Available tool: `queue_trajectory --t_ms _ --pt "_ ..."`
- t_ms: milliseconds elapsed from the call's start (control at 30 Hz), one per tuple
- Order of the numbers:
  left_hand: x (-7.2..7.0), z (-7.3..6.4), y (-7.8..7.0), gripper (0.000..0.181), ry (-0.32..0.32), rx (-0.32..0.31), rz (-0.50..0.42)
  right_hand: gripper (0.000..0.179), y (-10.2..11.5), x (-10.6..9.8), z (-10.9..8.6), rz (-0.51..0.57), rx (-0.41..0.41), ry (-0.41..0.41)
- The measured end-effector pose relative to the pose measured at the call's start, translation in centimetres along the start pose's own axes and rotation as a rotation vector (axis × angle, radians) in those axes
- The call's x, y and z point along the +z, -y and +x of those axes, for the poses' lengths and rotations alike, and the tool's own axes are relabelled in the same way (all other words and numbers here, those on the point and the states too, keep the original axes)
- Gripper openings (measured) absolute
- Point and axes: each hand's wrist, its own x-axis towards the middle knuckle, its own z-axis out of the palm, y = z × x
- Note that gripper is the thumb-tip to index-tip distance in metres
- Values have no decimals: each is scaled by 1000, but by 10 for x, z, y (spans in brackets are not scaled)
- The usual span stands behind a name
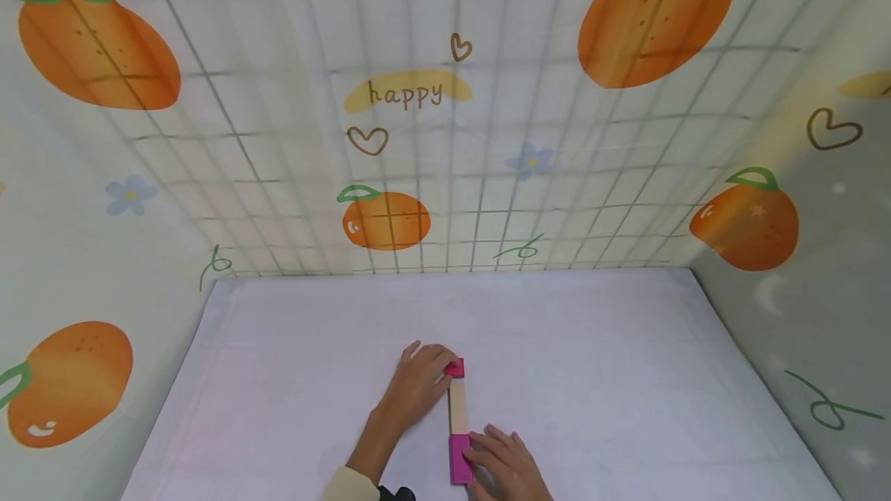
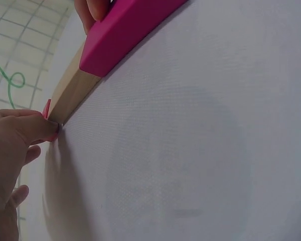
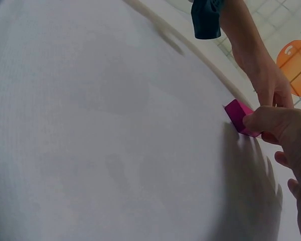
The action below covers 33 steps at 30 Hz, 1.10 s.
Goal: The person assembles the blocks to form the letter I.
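Three blocks lie end to end in a line on the white table (image 1: 592, 385). At the far end, my left hand (image 1: 418, 381) pinches a small reddish-pink block (image 1: 458, 369) between thumb and fingers. A plain wooden block (image 1: 457, 410) forms the middle of the line. Nearest me is a longer magenta block (image 1: 460, 461), which my right hand (image 1: 510, 464) grips from the right with thumb and fingertips. In the left wrist view the magenta block (image 2: 115, 42) stands thicker than the wooden block (image 2: 70, 93) and meets its end. Left-hand fingers (image 2: 27, 123) partly cover the reddish-pink block.
A cloth printed with oranges (image 1: 386, 220), hearts and grid lines hangs behind the table and along both sides. The table's back edge (image 1: 445, 274) runs along the foot of this cloth. A dark wrist strap (image 1: 397, 494) shows below the left sleeve (image 1: 350, 484).
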Motion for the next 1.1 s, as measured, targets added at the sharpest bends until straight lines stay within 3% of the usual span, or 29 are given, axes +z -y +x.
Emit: queue_trajectory --t_ms 233,633,833,1100 --pt "0 0 3 28 11 21 29 36 2 -2 0 9 19 17" --pt "-5 3 0 31 44 -15 33 38 1 -3 3 31 60 62" --pt "-5 1 3 35 69 -14 -18 37 1 -2 2 32 36 25" --pt "-1 -1 10 36 41 53 -125 35 0 0 -1 44 11 -5"
